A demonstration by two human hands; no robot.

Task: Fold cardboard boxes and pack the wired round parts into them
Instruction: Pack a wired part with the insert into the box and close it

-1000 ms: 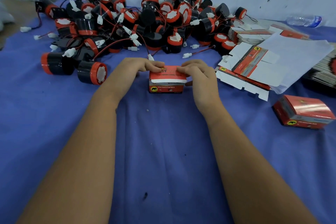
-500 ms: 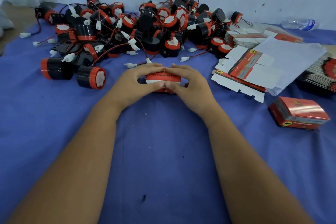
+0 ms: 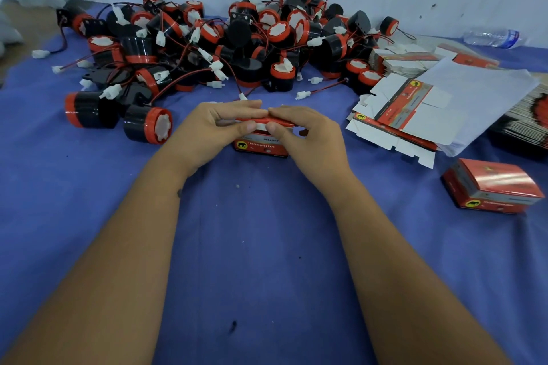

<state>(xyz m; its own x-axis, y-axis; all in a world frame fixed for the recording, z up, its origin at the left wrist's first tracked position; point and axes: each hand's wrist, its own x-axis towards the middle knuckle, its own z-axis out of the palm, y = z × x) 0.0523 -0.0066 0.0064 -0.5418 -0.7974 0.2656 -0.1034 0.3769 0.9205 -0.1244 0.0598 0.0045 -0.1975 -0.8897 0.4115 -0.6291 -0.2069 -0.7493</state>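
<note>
A small red cardboard box (image 3: 261,147) stands on the blue cloth at the centre. My left hand (image 3: 213,130) and my right hand (image 3: 308,139) both grip its top, fingertips meeting over the red lid flap, thumbs pressed on the white tuck edge at the front. What is inside the box is hidden. Behind lies a big heap of black-and-red round parts (image 3: 225,47) with red wires and white plugs. One round part (image 3: 148,124) lies on its side just left of my left hand.
Flat unfolded box blanks (image 3: 400,109) and white sheets (image 3: 480,98) are piled at the right. A closed red box (image 3: 492,187) lies at the right front. A plastic bottle (image 3: 495,37) lies by the wall. Bare blue cloth (image 3: 267,246) spreads between my forearms.
Both hands slid from the box's top corners to its middle. The lid flap has come down and the thumbs now press its front edge.
</note>
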